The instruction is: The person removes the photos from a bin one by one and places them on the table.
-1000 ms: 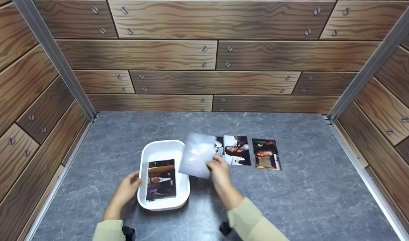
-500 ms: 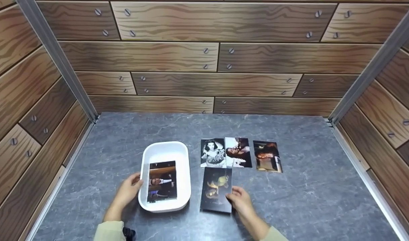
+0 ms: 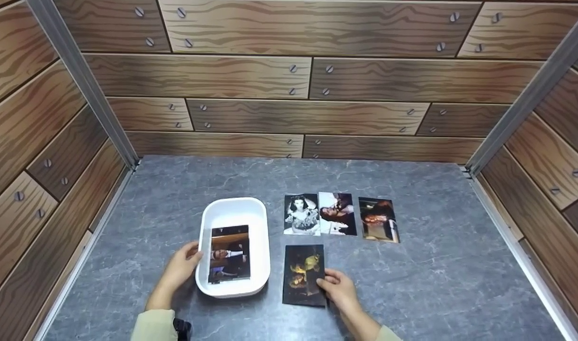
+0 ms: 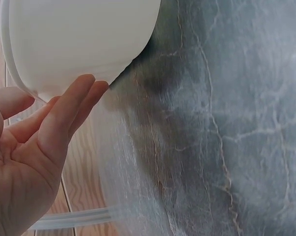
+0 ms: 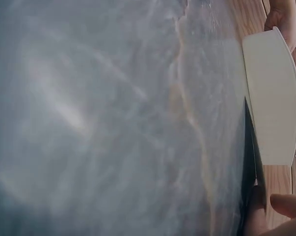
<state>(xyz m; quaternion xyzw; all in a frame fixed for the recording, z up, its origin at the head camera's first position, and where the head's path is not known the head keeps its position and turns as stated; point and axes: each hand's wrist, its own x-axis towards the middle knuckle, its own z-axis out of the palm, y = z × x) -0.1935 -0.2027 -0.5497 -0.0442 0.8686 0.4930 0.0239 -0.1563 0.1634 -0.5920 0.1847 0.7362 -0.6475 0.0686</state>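
While holding white tub [image 3: 258, 258] with left grip [image 3: 181, 265], pinches dark photo [image 3: 302, 275] in right grip [image 3: 340, 290]; perhaps against surface [image 3: 440, 274].

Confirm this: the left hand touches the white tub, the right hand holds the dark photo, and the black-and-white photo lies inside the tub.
Not quite: the black-and-white photo lies outside the white tub, on the table, as the head view shows. The left hand does touch the tub, and the right hand holds the dark photo.
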